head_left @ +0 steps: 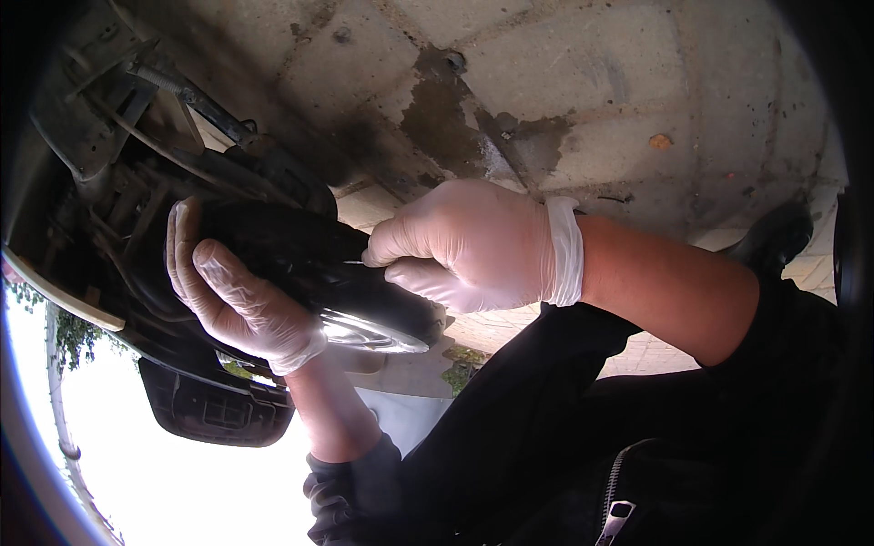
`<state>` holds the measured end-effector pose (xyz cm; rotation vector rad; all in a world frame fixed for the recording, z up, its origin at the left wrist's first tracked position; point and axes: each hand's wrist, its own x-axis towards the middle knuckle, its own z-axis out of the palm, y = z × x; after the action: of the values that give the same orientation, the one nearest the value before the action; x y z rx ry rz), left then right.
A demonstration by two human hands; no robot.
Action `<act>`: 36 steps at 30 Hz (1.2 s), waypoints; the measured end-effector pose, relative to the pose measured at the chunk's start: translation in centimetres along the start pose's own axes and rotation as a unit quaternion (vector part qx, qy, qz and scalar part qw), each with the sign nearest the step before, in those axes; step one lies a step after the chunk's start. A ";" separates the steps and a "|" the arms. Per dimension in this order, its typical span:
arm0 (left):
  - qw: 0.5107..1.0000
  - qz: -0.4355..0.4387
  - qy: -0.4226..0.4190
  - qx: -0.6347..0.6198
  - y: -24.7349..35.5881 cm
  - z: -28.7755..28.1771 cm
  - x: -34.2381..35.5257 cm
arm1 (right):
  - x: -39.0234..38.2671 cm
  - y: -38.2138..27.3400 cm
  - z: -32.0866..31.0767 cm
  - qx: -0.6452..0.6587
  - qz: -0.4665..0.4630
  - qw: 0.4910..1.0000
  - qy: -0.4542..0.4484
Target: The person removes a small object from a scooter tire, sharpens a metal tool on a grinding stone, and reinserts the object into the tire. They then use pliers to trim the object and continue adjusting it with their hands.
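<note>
A black tyre (300, 246) with a shiny metal rim (378, 335) lies between my two hands, beneath the underside of a vehicle. My left hand (241, 305), in a thin clear glove, is at the tyre's left side with its fingers stretched out; it grips nothing. On the other side, my right hand (487, 244), also gloved, is closed in a pinch close to the tyre. A tiny pale sliver shows at its fingertips, too small for me to name. The right palm is turned away from view.
Dark rods and a bracket (100, 146) of the vehicle crowd the upper left. A black plastic panel (218, 409) hangs at the lower left. The paved ground (601, 64) has a wet dark stain (442, 118). A black shoe (778, 235) stands at the right.
</note>
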<state>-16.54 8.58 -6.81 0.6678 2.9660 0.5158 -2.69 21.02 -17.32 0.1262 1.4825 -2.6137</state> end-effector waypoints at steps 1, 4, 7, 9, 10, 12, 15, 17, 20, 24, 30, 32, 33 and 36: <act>1.000 0.006 -0.003 0.006 0.0 0.0 0.0 | -0.1 0.0 0.0 -0.011 0.002 1.000 -0.001; 1.000 0.014 0.002 0.015 0.1 0.1 -0.1 | 0.0 -0.3 -0.2 -0.020 0.008 1.000 -0.013; 0.999 0.024 0.008 0.021 0.1 0.2 -0.1 | 0.3 -0.9 -0.5 0.028 0.045 0.998 -0.025; 1.000 0.024 0.005 0.019 0.2 0.2 -0.1 | 0.6 -1.3 -0.8 0.061 0.078 0.994 -0.037; 0.999 0.024 0.003 0.020 0.2 0.2 -0.1 | 0.9 -1.4 -0.8 0.069 0.091 0.992 -0.046; 0.999 0.027 0.000 0.022 0.2 0.2 -0.1 | 1.2 -1.6 -1.0 0.093 0.131 0.985 -0.060; 0.999 0.024 -0.013 0.021 0.2 0.1 0.0 | 1.2 -2.0 -0.8 0.135 0.198 0.969 -0.063; 0.999 0.031 -0.016 0.028 0.2 0.1 0.0 | 0.8 -2.3 -0.3 0.161 0.206 0.965 -0.035; 0.999 0.032 -0.015 0.026 0.1 0.1 0.1 | 0.0 -3.1 1.4 0.204 0.235 0.949 0.049; 1.000 0.024 -0.011 0.012 0.0 0.1 0.1 | -1.1 -3.8 3.6 0.235 0.240 0.934 0.123; 0.999 0.019 -0.009 0.025 0.0 0.0 0.1 | -0.4 -3.6 2.1 0.183 0.224 0.954 0.081; 0.999 0.029 -0.010 0.033 0.0 0.0 0.1 | 0.7 -2.9 0.3 0.164 0.206 0.965 0.004; 0.999 0.025 -0.008 0.027 0.1 0.0 0.2 | 1.0 -2.4 -0.4 0.155 0.216 0.963 -0.038; 0.999 0.022 -0.008 0.027 0.1 0.1 0.1 | 1.2 -2.5 -0.9 0.170 0.244 0.953 -0.054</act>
<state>-16.57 8.76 -6.90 0.7403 2.9665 0.4334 -4.23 22.96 -15.84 0.3328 0.8174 -2.3849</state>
